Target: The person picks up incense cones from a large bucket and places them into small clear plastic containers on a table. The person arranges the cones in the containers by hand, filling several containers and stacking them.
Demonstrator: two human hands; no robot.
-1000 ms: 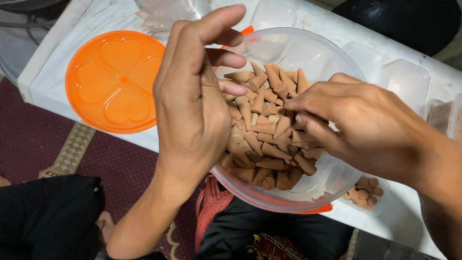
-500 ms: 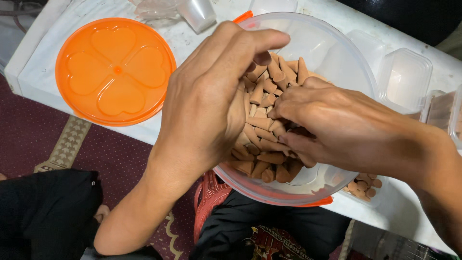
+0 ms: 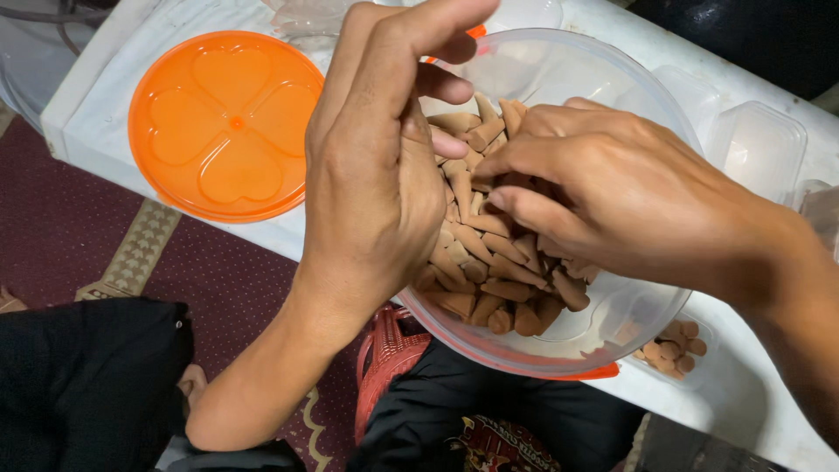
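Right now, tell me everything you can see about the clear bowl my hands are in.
The bowl is round, clear plastic with an orange rim edge, sitting upright at the near edge of the white table. It is partly filled with small brown cones. The left hand and right hand both reach into it among the cones.

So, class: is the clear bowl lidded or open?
Open. The orange lid lies flat on the table beside the bowl, and both hands reach inside.

The left hand (image 3: 371, 183) and right hand (image 3: 625, 188) were bare, without rings or gloves, and both forearms were unsleeved. At six o'clock, dark black clothing (image 3: 516, 428) with a small patterned print covered the lap.
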